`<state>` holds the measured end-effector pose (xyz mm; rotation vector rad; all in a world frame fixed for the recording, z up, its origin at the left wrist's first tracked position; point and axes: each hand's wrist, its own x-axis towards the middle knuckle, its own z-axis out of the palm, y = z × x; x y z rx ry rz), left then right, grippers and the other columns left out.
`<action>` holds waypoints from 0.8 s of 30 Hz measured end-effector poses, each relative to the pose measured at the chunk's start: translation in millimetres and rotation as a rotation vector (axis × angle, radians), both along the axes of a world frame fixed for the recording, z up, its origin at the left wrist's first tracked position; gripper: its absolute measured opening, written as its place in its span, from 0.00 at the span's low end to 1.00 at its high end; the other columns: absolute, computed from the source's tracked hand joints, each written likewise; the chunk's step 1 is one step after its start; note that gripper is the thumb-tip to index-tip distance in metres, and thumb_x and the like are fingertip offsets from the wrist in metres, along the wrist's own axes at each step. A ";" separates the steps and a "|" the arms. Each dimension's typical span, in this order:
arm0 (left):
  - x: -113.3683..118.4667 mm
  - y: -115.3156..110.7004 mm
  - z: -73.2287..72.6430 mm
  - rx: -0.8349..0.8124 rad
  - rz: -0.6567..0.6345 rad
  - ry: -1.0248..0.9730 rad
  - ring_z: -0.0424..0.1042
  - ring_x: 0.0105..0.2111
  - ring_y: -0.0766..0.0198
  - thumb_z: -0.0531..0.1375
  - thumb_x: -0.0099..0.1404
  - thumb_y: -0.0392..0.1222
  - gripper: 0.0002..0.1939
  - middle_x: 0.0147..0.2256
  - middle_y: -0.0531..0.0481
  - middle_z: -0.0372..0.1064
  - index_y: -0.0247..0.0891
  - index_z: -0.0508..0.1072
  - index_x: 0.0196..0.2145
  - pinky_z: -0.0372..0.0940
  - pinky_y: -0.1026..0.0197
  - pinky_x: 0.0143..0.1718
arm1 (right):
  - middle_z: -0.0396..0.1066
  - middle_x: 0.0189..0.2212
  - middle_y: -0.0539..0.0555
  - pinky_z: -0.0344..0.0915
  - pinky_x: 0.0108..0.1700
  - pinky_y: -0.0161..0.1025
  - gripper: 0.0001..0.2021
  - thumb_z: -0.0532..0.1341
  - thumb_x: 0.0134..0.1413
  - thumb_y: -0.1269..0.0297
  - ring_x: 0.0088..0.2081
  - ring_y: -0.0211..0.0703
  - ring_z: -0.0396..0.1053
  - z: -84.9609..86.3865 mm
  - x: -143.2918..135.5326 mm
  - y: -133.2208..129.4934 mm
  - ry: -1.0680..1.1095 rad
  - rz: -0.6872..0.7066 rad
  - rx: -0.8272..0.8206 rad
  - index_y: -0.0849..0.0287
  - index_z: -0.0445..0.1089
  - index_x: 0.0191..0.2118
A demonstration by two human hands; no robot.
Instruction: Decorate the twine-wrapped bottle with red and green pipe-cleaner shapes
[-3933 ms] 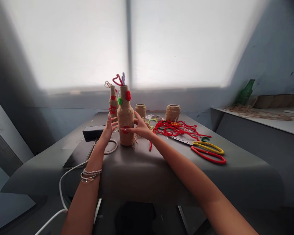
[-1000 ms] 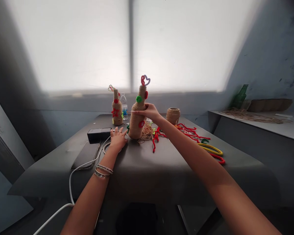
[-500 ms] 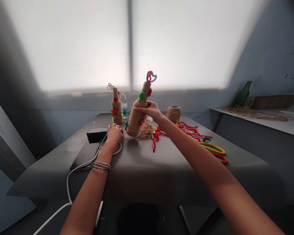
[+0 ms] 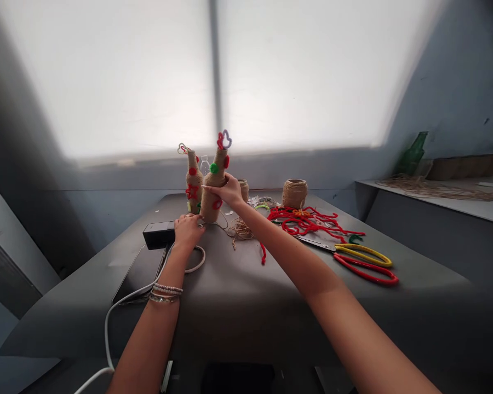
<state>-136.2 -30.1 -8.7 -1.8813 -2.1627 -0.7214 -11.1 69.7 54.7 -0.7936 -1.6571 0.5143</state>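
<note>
If clock directions are read from the held bottle, with twelve straight ahead, a white cable trails at seven o'clock, nearest of all, beside a dark flat device. The scissors lie at four o'clock, handles outward. At seven o'clock, close in, rests the left hand, fingers bent beside a black box; whether they grip anything is hidden. A twine tangle sits at four o'clock.

The twine-wrapped bottle stands just ahead, at one o'clock from the left fingers and nine o'clock from the right hand, whose thumb and fingers are clasped around its body from the right side. Its long axis tilts, neck toward one o'clock; whether the base touches the table I cannot tell.

Red fuzzy stems spread at three o'clock. Farther back, a second wrapped bottle stands upright at eleven, a wrapped jar at two.
</note>
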 end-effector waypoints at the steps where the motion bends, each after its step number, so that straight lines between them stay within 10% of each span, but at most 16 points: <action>1: -1.2 -1.3 0.6 -0.002 -0.001 -0.039 0.65 0.50 0.48 0.59 0.58 0.46 0.16 0.47 0.43 0.71 0.44 0.76 0.44 0.58 0.51 0.48 | 0.74 0.36 0.53 0.67 0.38 0.39 0.27 0.70 0.29 0.48 0.39 0.45 0.70 0.4 -4.6 2.4 -0.021 -0.013 -0.007 0.59 0.70 0.36; 12: -4.4 -11.4 11.3 0.013 0.188 -0.218 0.64 0.52 0.49 0.54 0.63 0.45 0.15 0.47 0.43 0.70 0.41 0.73 0.45 0.58 0.51 0.50 | 0.75 0.33 0.52 0.66 0.36 0.38 0.24 0.69 0.33 0.46 0.36 0.46 0.72 9.6 -37.9 10.5 -0.272 -0.122 -0.014 0.57 0.71 0.35; 24: 4.5 -11.4 7.0 -0.019 0.156 -0.141 0.63 0.51 0.48 0.52 0.63 0.42 0.15 0.47 0.43 0.70 0.39 0.73 0.44 0.57 0.49 0.50 | 0.76 0.39 0.55 0.68 0.40 0.39 0.25 0.69 0.35 0.47 0.41 0.48 0.73 9.1 -6.8 37.4 -0.210 -0.209 -0.097 0.58 0.72 0.39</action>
